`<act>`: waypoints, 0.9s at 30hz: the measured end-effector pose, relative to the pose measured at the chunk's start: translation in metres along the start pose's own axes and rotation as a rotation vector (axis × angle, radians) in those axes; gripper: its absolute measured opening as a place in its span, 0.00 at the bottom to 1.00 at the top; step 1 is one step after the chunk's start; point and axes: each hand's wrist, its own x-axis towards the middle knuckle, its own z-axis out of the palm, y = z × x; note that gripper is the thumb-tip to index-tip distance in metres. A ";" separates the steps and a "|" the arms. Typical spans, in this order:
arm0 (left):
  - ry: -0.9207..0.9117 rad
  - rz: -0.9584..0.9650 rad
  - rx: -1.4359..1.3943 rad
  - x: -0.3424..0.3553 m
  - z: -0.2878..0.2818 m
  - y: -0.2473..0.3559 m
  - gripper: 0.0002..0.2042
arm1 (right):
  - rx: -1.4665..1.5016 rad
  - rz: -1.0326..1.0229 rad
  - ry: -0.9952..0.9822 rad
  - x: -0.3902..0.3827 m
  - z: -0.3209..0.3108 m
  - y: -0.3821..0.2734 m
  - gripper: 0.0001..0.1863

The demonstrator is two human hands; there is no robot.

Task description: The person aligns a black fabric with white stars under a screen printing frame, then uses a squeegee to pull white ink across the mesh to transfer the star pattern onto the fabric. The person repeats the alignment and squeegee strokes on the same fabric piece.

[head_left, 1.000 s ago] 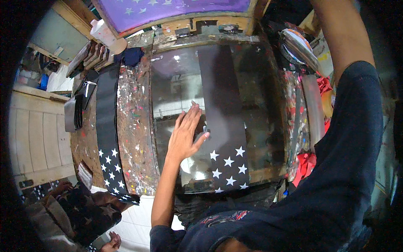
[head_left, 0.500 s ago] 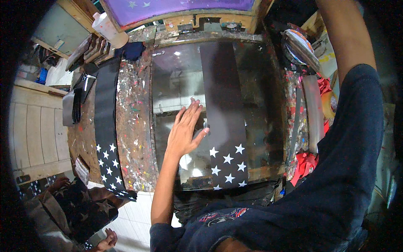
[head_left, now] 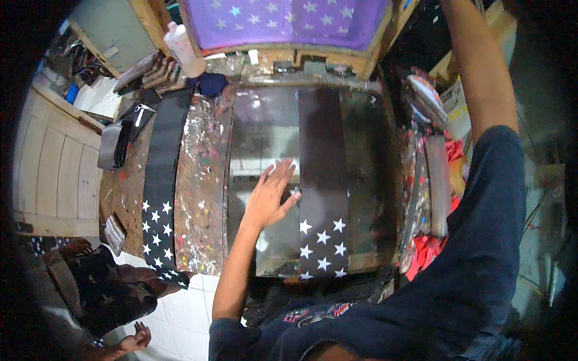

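Observation:
My left hand [head_left: 272, 195] lies flat with fingers spread on the glossy glass-like board [head_left: 259, 132]. Its fingertips are beside the left edge of a black fabric strip [head_left: 323, 156], which lies lengthwise on that board with white stars printed at its near end. My right arm [head_left: 484, 78] reaches up and forward past the top edge, so the right hand is out of sight. At the far side a wooden-framed printing screen [head_left: 289, 24] with purple mesh and star shapes stands raised behind the board.
Left on the paint-spattered table [head_left: 201, 198] lies another star-printed black strip [head_left: 162, 144]. Small scissors [head_left: 142, 111], a plastic bottle [head_left: 182, 51] and a dark blue cloth [head_left: 211, 84] are near it. Red cloth [head_left: 424, 256] lies at right. Another person's hand [head_left: 137, 338] shows lower left.
The view has tipped up, so more of the purple screen shows. My left hand stays by the strip; my right arm is still raised.

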 end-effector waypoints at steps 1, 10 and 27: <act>0.011 0.038 -0.011 0.007 0.003 0.004 0.34 | -0.067 0.013 0.057 0.002 -0.007 0.021 0.49; 0.113 0.062 -0.154 0.011 -0.002 0.011 0.32 | -0.107 -0.163 0.544 -0.188 -0.129 -0.070 0.31; 0.447 -0.079 0.312 -0.103 -0.101 0.115 0.30 | 0.270 -0.119 0.053 -0.665 -0.155 -0.154 0.32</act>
